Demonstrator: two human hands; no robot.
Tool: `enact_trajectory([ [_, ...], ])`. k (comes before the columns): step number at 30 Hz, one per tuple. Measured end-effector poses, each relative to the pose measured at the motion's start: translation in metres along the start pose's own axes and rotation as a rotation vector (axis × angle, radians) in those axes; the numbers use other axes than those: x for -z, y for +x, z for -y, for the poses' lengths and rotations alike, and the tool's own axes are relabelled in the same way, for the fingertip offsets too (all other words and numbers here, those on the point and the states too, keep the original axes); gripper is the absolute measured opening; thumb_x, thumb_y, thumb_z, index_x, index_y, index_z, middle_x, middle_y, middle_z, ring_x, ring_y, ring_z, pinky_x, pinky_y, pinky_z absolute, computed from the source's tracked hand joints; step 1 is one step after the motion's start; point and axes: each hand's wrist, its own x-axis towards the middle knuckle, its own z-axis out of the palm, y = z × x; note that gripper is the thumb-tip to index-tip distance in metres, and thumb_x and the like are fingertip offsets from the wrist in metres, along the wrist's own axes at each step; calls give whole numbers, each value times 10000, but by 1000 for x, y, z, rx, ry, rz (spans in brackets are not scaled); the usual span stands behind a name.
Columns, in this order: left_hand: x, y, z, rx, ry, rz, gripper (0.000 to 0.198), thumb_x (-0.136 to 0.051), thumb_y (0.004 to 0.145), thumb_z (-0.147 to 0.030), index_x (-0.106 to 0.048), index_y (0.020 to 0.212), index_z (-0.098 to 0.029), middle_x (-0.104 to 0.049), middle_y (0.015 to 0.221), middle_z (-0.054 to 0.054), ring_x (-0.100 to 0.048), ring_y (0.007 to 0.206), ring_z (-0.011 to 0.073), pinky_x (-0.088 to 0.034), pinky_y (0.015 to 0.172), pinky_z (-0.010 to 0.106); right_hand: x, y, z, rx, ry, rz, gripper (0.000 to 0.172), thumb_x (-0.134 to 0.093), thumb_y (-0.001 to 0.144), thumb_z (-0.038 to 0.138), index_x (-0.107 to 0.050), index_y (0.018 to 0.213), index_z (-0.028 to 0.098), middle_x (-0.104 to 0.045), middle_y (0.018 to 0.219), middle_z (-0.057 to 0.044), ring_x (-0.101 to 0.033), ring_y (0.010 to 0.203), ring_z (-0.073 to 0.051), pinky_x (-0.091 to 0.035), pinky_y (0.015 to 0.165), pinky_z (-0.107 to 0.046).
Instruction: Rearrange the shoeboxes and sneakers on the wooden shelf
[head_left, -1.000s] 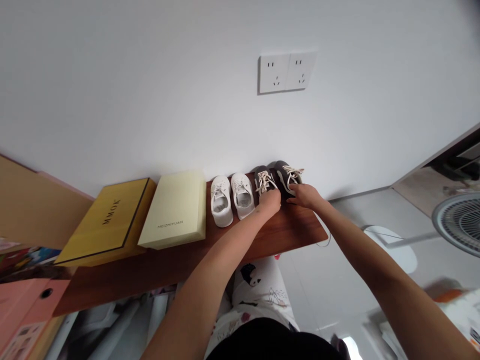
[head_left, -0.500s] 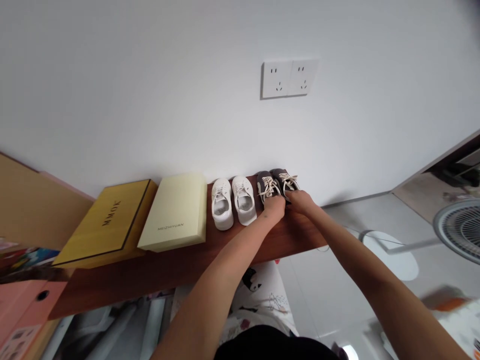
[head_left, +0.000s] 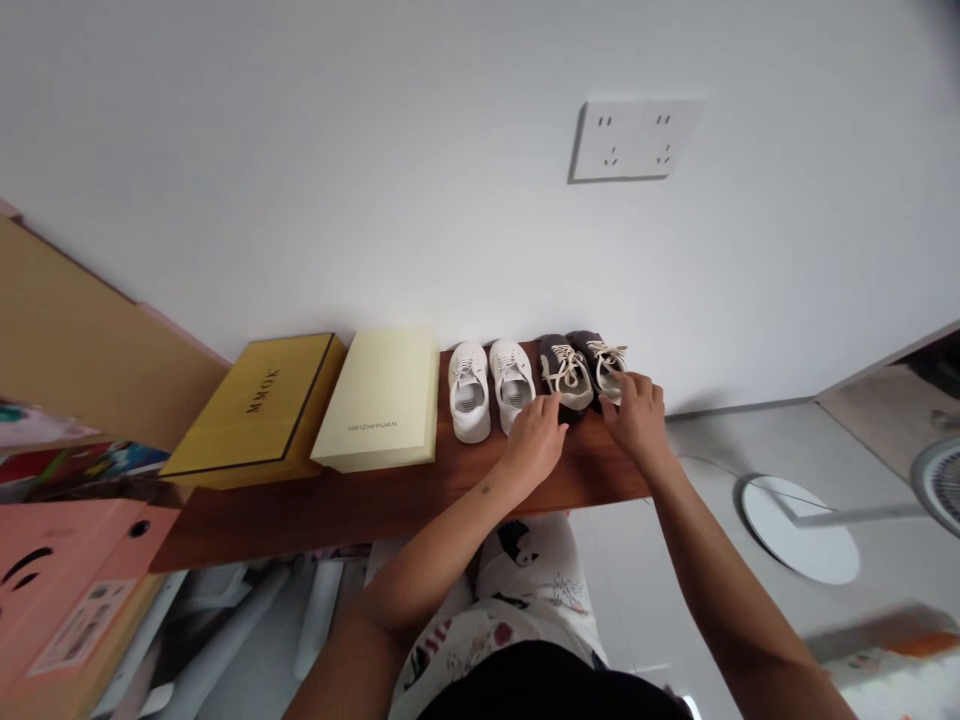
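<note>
- Head view: left hand [head_left: 534, 447] and right hand [head_left: 637, 412] were apart, fingers loose, touching dark shoes [head_left: 571, 372] just beyond them on shelf [head_left: 360, 505].
- Judged best: nudge both heels evenly, clear of white shoes [head_left: 491, 385] leftward.

The dark grey shoes [head_left: 579, 368] with cream laces stand upright side by side, touching, toes pointing far, at the far right end of the brown shelf [head_left: 420, 495].

Dark grey shoes [head_left: 571, 372] with cream laces [head_left: 564, 362] at centre frame; white shoes [head_left: 491, 388] beside them; mustard-yellow box [head_left: 255, 410], pale cream box [head_left: 382, 400], reddish-brown shelf [head_left: 420, 495]
</note>
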Motion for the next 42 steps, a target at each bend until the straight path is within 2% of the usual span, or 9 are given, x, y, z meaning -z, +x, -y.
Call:
enact_trajectory([
  [5,54,-67,35,185,-241,-182,455,-524,939,-294,-436,1378,-209,-645,1208,108,-609,1136,219,-461,1021,363,10,-20,61,82,370,-129,379,-483,927,371,-520,1255,185,-561,1238,-176,-492,1188,-311,-385,1019,-474],
  [9,89,-124,78,470,-479,-473,395,-568,907,-359,-538,1273,-215,-692,1042,80,-657,995,196,-501,938,346,3,-46,140,70,837,86,373,-562,887,460,-561,1171,217,-607,1162,-129,-562,1079,-264,-462,953,-423],
  [16,115,-201,203,970,-964,-1133,397,-697,789,-398,-544,1093,-193,-615,1012,51,-620,894,126,-514,811,279,-52,-109,271,-786,1755,792,367,-824,673,433,-622,897,224,-640,846,-13,-622,756,-141,-521,698,-274],
  [20,149,-208,275,1146,-901,-1338,384,-692,795,-372,-479,1074,-217,-560,1071,38,-587,945,126,-510,769,270,-91,-98,321,-1129,1819,633,257,-789,697,401,-621,818,249,-628,765,0,-624,739,-152,-548,679,-286],
  [26,191,-196,322,1233,-1111,-1288,316,-666,744,-252,-509,1014,-206,-584,1013,26,-596,833,143,-525,678,299,-105,-85,362,-1128,1788,186,330,-750,723,388,-575,957,233,-656,893,4,-610,766,-130,-526,691,-261],
  [29,194,-196,316,1016,-917,-1363,337,-648,737,-227,-503,1040,-199,-604,1035,46,-616,909,170,-541,769,342,-85,-86,361,-872,1622,-75,400,-746,732,420,-552,1014,214,-664,947,-12,-607,802,-147,-511,713,-282],
  [32,193,-205,304,770,-378,-1316,426,-732,688,-297,-510,1031,-177,-591,1090,98,-580,1054,233,-495,939,418,-55,-87,350,-347,1213,-251,396,-755,742,417,-575,1015,193,-646,927,-30,-586,826,-178,-492,759,-321],
  [37,179,-226,292,413,319,-776,251,-645,812,-321,-588,997,-162,-576,1039,147,-530,1065,308,-421,977,485,-35,-87,337,492,524,-84,199,-545,946,259,-631,1119,215,-642,997,-84,-555,882,-221,-437,802,-353],
  [42,151,-239,302,264,539,-364,213,-454,900,-185,-635,1010,-165,-578,959,137,-534,922,282,-441,841,419,-74,-91,341,666,242,84,272,-438,983,171,-625,1176,214,-647,1062,-93,-526,878,-229,-413,784,-354],
])
